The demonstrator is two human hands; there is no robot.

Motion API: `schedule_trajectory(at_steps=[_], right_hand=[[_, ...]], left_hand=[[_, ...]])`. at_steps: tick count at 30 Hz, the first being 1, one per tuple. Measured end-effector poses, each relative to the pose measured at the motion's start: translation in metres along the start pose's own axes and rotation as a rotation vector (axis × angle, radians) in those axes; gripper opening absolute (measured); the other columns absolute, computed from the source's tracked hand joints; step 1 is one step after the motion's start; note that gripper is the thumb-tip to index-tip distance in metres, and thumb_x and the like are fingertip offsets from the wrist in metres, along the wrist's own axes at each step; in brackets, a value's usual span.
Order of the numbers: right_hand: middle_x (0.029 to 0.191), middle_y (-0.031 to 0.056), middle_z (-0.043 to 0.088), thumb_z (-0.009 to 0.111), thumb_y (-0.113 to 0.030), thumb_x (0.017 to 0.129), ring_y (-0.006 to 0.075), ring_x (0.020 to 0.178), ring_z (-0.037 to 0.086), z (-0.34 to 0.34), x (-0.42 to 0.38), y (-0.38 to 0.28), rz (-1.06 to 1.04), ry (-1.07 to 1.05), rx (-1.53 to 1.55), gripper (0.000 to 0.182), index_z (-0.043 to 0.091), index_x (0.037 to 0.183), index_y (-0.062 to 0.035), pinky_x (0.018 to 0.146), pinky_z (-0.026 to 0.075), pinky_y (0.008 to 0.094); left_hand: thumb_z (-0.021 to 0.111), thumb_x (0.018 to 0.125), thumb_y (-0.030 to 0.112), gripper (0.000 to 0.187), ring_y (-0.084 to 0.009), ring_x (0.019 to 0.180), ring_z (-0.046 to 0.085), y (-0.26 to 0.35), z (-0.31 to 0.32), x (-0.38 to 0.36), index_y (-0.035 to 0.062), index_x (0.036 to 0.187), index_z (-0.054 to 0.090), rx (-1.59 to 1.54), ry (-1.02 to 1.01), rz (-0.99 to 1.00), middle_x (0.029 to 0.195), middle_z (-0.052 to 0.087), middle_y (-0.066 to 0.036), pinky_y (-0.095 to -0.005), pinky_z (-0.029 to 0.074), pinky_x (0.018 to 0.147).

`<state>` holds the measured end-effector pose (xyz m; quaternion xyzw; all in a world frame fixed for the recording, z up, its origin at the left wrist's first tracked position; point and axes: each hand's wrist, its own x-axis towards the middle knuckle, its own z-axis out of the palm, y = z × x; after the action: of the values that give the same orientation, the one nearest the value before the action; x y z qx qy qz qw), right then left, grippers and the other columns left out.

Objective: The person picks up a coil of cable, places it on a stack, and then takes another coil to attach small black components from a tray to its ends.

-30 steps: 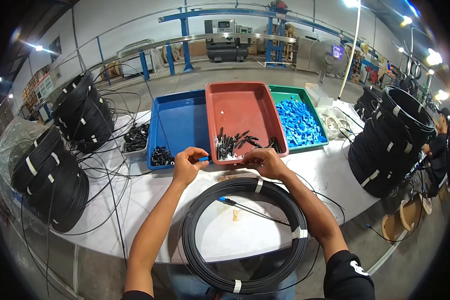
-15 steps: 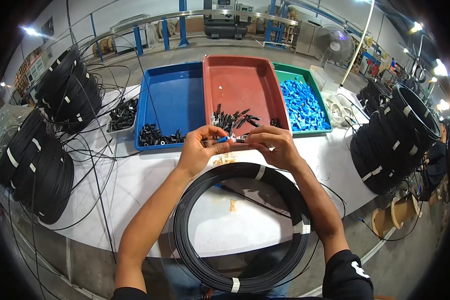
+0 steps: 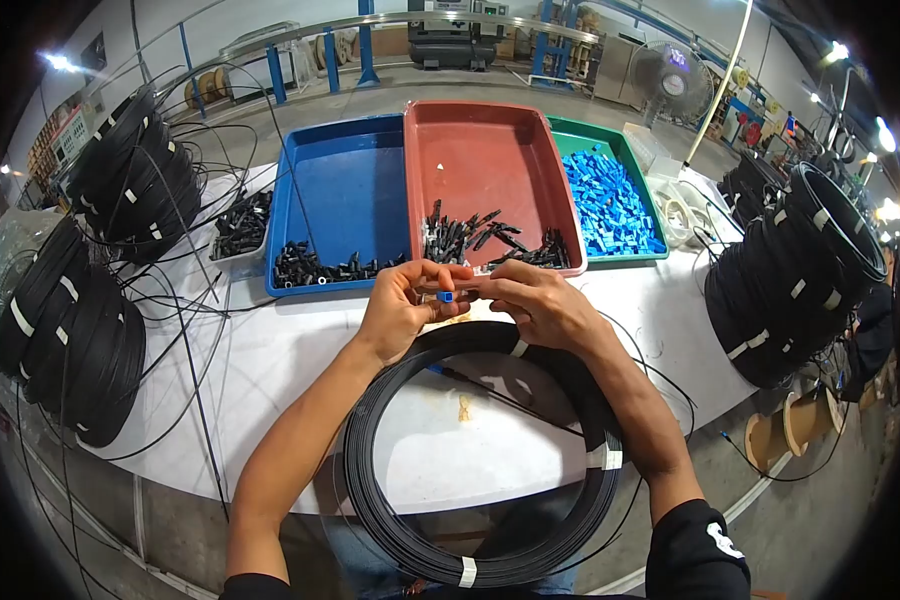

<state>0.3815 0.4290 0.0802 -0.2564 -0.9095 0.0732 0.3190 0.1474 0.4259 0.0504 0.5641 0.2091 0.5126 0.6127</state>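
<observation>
My left hand [image 3: 402,302] is closed in a pinch on a small blue connector [image 3: 447,296], whose square end faces me. My right hand [image 3: 538,303] meets it from the other side, thumb and fingers pressed together. What lies between the right fingers is mostly hidden. Below both hands, a large coil of black cable [image 3: 362,450], bound with white tape, rests on the table's front edge and over my lap. A blue-tipped black cable end [image 3: 470,383] crosses the coil's opening.
Behind my hands stand a blue tray [image 3: 345,180] and a red tray [image 3: 480,160] with black parts, and a green tray [image 3: 653,240] of blue pieces. Black cable coils [image 3: 65,330] are stacked at left, more coils [image 3: 795,285] at right. Loose cables trail over the white table [image 3: 200,400].
The blue connector has turned so its square end faces me and sits slightly lower. My right hand has shifted a little left and down, closer to the left fingers.
</observation>
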Motion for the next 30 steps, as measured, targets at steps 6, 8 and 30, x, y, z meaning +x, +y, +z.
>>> schedule_trajectory(at_steps=[6,8,30], right_hand=[[0.095,0.013,0.062,0.07,0.008,0.073,0.0341,0.086,0.065,-0.001,-0.001,0.006,-0.041,-0.063,0.005,0.04,0.063,0.11,-0.0037,0.069,0.054,0.043],[0.091,0.0125,0.063,0.073,0.004,0.077,0.0329,0.082,0.066,0.003,-0.002,0.009,-0.057,0.06,0.037,0.032,0.061,0.107,-0.0027,0.067,0.054,0.0405],[0.085,0.0069,0.072,0.081,-0.001,0.078,0.0172,0.062,0.067,-0.001,-0.007,0.003,-0.09,0.28,-0.003,0.029,0.058,0.095,-0.0042,0.05,0.051,0.0269]], left_hand=[[0.064,0.084,-0.016,0.017,-0.0295,0.109,0.067,0.001,0.0,-0.001,-0.0008,0.089,0.058,0.046,-0.015,0.0,0.126,0.056,-0.019,-0.0366,0.063,0.091],[0.065,0.085,-0.015,0.015,-0.028,0.102,0.069,0.003,0.003,-0.002,-0.0013,0.09,0.061,-0.088,0.076,-0.036,0.121,0.059,-0.017,-0.0352,0.064,0.085],[0.08,0.078,0.0,0.016,-0.0147,0.078,0.074,0.012,0.02,-0.012,-0.0002,0.092,0.073,0.747,0.259,0.06,0.084,0.076,-0.01,-0.0259,0.057,0.069]])
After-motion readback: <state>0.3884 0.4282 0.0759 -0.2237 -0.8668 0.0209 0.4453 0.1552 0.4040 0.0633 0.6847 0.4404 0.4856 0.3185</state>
